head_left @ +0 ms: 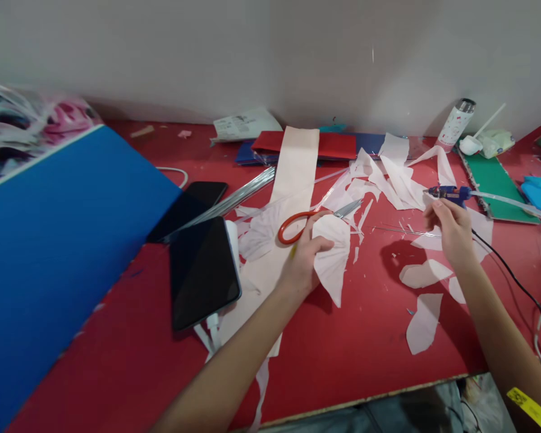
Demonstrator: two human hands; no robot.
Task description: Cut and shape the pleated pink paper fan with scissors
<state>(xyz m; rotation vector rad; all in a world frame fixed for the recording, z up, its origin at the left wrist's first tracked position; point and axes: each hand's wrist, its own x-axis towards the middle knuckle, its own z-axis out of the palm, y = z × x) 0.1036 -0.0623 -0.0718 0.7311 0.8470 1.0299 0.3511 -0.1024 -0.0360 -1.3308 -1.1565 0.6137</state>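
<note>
In the head view, the cutting looks largely done: several petal-shaped white paper pieces [424,273] lie cut out at lower right of centre on the red table [360,355], with trimmings scattered above them. The long strip of pale paper [293,180] runs up the middle of the frame, only partly used. Joining seems only begun, since just one folded piece is in hand and the loose petals are untouched.

The left hand [304,255], just below centre, is closed around a pleated white paper fan [332,258], thumb on top pinching it. The orange-handled scissors [313,219] lie just above that hand, touching the fan's upper edge.

The right hand [451,228], right of centre, grips a blue glue gun [448,193], fingers wrapped round its handle, nozzle pointing left, well apart from the fan. Its black cord [518,285] trails toward the lower right.
</note>
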